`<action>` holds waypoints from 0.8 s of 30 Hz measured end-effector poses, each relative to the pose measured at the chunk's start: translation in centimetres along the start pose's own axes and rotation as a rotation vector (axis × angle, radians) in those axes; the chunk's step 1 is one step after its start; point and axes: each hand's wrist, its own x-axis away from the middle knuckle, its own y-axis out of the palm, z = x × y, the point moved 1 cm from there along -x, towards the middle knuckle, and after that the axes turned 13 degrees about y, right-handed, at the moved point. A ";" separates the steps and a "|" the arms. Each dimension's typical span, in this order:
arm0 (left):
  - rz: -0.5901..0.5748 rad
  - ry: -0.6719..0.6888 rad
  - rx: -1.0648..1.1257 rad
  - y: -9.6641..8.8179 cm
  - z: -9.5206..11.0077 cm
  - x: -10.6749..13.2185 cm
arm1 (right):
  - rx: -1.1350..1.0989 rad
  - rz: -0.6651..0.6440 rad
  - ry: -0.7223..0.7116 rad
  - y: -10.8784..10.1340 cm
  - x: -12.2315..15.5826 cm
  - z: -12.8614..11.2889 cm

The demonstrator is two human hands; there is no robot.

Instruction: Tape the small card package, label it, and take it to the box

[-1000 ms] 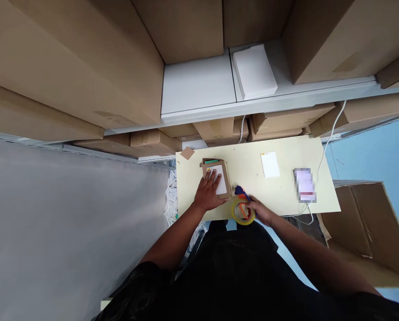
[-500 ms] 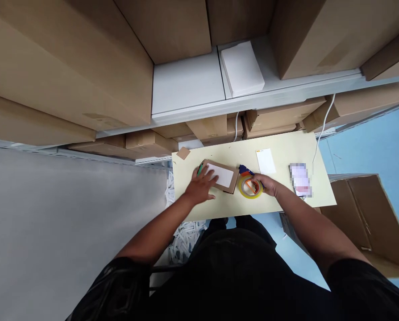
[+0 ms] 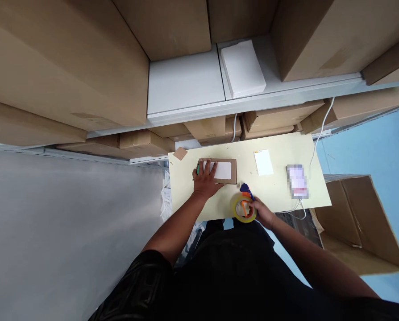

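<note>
The flat brown cardboard box with a white label [image 3: 222, 171] lies on the pale yellow desk [image 3: 280, 187], left of centre towards the far edge; its long axis runs left to right, roughly parallel to the far edge of the desk, label facing up; half a second ago it sat skewed, its right end angled towards the near side. The left hand [image 3: 206, 180] lies flat with fingers spread over the box's left end, pressing rather than gripping; something green shows just under the fingertips. The right hand [image 3: 261, 212] is clenched around a tape dispenser with a yellow roll and blue and orange parts [image 3: 244, 206] at the near edge of the desk, its blue tip pointing far; earlier it was just beside the box's right end, now it is nearer the person and apart from it. A white card [image 3: 263, 162] lies to the right of the box; a small brown cardboard scrap [image 3: 180, 153] sits at the far left corner.
</note>
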 end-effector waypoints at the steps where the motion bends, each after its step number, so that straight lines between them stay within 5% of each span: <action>1: -0.001 -0.037 0.001 0.0 0.9 0.0 | -0.051 -0.028 0.024 0.8 0.1 1.0; 4: -0.032 -0.124 0.026 0.1 3.3 1.1 | -0.175 -0.025 0.070 2.6 -1.0 0.4; 7: -0.113 -0.022 0.071 -0.1 4.0 3.2 | -0.203 0.044 0.042 2.2 -3.3 -4.9; 11: -0.185 0.321 0.018 -0.8 1.9 4.1 | 0.056 0.017 0.057 0.7 -5.5 -12.7; 15: -0.132 0.361 -0.031 -0.6 -0.4 2.2 | 0.260 -0.011 0.104 1.1 -6.5 -16.1; 19: -0.077 0.292 -0.006 0.2 -0.6 1.6 | 0.219 -0.021 0.060 0.0 -5.5 -13.5; 24: -0.053 0.178 0.035 0.7 0.8 1.4 | 0.057 -0.110 0.026 -0.9 -1.7 -2.3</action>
